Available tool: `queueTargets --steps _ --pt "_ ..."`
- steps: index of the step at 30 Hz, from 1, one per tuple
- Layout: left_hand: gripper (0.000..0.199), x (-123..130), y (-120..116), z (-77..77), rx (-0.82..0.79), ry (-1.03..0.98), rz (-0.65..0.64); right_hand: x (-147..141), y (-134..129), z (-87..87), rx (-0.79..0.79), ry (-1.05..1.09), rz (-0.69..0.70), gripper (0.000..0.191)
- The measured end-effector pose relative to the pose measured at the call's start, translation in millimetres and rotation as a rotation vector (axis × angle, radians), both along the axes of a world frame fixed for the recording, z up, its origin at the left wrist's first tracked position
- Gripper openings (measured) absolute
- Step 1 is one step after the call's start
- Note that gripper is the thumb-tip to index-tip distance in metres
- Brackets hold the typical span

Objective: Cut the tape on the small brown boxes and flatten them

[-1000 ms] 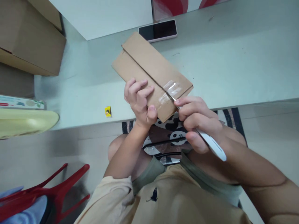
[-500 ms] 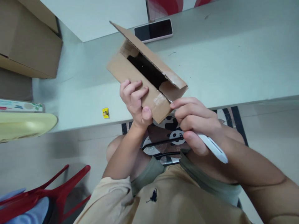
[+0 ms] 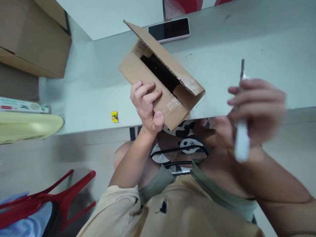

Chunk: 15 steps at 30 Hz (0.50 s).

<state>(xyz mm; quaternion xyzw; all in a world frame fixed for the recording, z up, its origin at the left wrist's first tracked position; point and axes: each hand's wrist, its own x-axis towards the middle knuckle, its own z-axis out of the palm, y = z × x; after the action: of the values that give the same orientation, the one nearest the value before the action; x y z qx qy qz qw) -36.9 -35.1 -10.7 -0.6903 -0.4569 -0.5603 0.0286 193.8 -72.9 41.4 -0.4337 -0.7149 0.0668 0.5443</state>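
A small cardboard box [image 3: 148, 77] is held tilted over the front edge of the table, its long flap partly raised and a dark inside showing through the gap. My left hand [image 3: 149, 107] grips the box's near side, fingers bent over its face and thumb at the lower edge. Clear tape clings near the box's right end. Off to the right, apart from the box, my right hand [image 3: 259, 108] is closed around a white-handled utility knife [image 3: 242, 140]. The knife's metal blade points up and away; hand and handle are smeared by motion.
A phone [image 3: 169, 30] lies on the pale table [image 3: 247, 46] behind the box. A small yellow wrapper [image 3: 114, 116] rests near the front edge. Larger cartons [image 3: 37, 39] and a yellow-green object [image 3: 29, 127] stand at left. A red chair [image 3: 61, 197] is on the floor at lower left.
My right hand has pulled the knife away from the box's right end, to the right, and turned the blade upward. My left hand still holds the box in much the same pose.
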Motion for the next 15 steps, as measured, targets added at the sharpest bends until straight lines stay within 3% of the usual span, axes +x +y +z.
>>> queueTargets --steps 2,6,9,12,15 --pt "0.062 -0.8 -0.7 -0.3 -0.068 -0.039 0.003 -2.6 27.6 -14.6 0.018 -0.093 -0.025 0.019" --pt "0.065 -5.5 0.7 -0.2 -0.093 -0.074 -0.022 0.2 63.5 -52.2 -0.378 -0.328 -0.104 0.031" --pt "0.055 -13.4 2.2 0.1 -0.039 -0.061 -0.045 3.2 73.3 -74.0 -0.558 -0.383 -0.125 0.042" --pt "0.055 -25.3 3.6 0.8 -0.078 -0.104 -0.069 -0.2 77.2 -83.1 -0.599 -0.396 -0.072 0.055" --pt "0.053 -39.8 6.4 3.0 -0.133 -0.191 -0.120 -7.8 77.5 -81.5 -0.586 -0.405 -0.043 0.052"
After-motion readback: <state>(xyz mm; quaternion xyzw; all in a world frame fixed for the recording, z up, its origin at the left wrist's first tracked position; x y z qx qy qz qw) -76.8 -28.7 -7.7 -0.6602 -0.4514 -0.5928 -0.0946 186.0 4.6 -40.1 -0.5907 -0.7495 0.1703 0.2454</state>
